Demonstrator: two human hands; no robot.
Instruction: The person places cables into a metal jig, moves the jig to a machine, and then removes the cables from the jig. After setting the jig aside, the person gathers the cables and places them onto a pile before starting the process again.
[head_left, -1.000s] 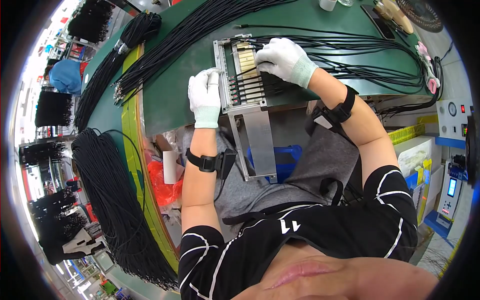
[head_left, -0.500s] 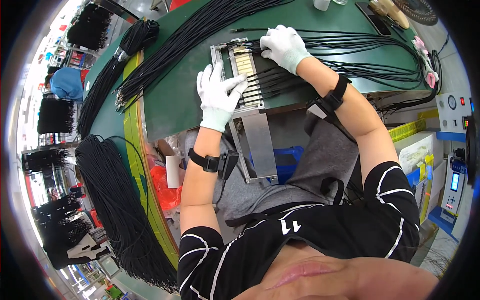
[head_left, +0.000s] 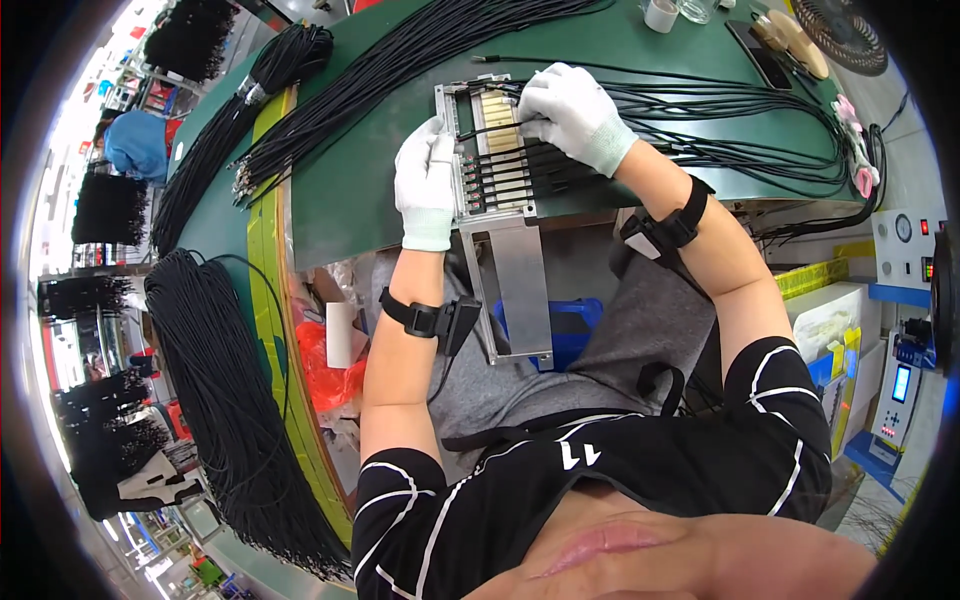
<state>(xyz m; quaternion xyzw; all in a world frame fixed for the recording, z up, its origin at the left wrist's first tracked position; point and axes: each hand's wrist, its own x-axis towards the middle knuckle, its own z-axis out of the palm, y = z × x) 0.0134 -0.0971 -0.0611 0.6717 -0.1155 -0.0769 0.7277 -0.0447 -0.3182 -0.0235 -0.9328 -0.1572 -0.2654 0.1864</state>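
Note:
A long metal fixture [head_left: 518, 208] with a row of pale slots lies across the table's front edge. Several black cables lie in its nearer slots, their ends at the left rail. My right hand [head_left: 575, 112], white-gloved, pinches one black cable [head_left: 490, 131] above the slots; its free end points left, toward the rail. My left hand [head_left: 425, 185], gloved too, is closed along the left rail, thumb on the slot side and fingers together near that cable end. The fingertips' undersides are hidden. More black cables [head_left: 740, 95] run from the fixture to the right.
Black cable bundles [head_left: 350, 95] stretch over the green table [head_left: 345, 205] and hang at its left [head_left: 225, 400]. A phone [head_left: 760, 55], a tape roll [head_left: 660, 15] and a fan [head_left: 840, 35] are at the far right. A blue bin [head_left: 570, 330] sits below the fixture.
My left hand has drawn back from over the slots to the left rail, its spread fingers coming together. My right hand has moved slightly nearer, now with a cable stretched leftward from its fingers.

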